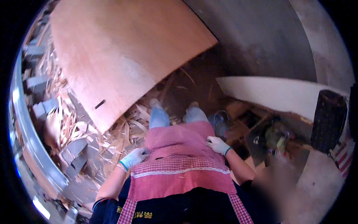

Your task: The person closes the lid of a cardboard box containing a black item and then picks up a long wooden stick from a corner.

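A pink checked apron with a white trim line hangs down my front over my legs. My left hand, in a white glove with a teal cuff, is closed at the apron's left side. On its right side, my right hand, gloved the same way, pinches the apron's edge with curled fingers. Both hands are at about waist height, apart from each other. Ahead and to the left lies a large sheet of plywood with a short dark slot or mark near its near corner.
Loose veneer strips litter the floor around my feet. Grey blocks and a curved-looking metal rail run along the left. A pale board, a dark ribbed cylinder and a large grey panel stand to the right.
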{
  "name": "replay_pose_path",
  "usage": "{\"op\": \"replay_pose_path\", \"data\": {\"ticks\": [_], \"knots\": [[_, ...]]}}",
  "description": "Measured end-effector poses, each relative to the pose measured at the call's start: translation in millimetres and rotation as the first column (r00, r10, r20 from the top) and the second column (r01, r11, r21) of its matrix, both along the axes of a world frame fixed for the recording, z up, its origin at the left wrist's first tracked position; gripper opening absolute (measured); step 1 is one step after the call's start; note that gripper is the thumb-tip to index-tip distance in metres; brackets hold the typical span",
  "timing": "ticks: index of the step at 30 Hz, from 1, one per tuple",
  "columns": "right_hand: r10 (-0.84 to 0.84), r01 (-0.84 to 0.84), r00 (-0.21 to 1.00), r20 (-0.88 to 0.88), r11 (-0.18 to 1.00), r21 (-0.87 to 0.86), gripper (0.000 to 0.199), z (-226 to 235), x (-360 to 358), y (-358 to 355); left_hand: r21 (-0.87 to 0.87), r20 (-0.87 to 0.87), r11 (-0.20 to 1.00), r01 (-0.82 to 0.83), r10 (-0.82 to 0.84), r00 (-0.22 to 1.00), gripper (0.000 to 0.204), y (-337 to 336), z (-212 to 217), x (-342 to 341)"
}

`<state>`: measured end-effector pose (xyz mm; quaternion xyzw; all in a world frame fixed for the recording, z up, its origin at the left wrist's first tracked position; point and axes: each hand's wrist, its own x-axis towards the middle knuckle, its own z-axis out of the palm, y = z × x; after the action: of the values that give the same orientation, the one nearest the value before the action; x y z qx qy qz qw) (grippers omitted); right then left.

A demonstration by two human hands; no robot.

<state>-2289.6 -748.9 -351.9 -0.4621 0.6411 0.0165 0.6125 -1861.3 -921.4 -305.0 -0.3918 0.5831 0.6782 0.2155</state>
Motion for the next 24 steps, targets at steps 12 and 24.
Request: {"op": "replay_pose_path", "data": {"ticks": [12,24], "knots": [[-0.503,0.345,0.792,0.347,0.837,0.425,0.026,-46.9,-16.3,-11.7,0.211,0.039,0.878,0.43,-0.447,0.894,0.03,-56.5,-55.9,-2.7],[-0.46,0.746,0.631,-0.625,0.581,0.326,0.043,-309.6,-17.2,256.6,-0.607,0.292,0.707,0.363,-0.227,0.929,0.036,-108.3,-263.5,-124.9]]}}
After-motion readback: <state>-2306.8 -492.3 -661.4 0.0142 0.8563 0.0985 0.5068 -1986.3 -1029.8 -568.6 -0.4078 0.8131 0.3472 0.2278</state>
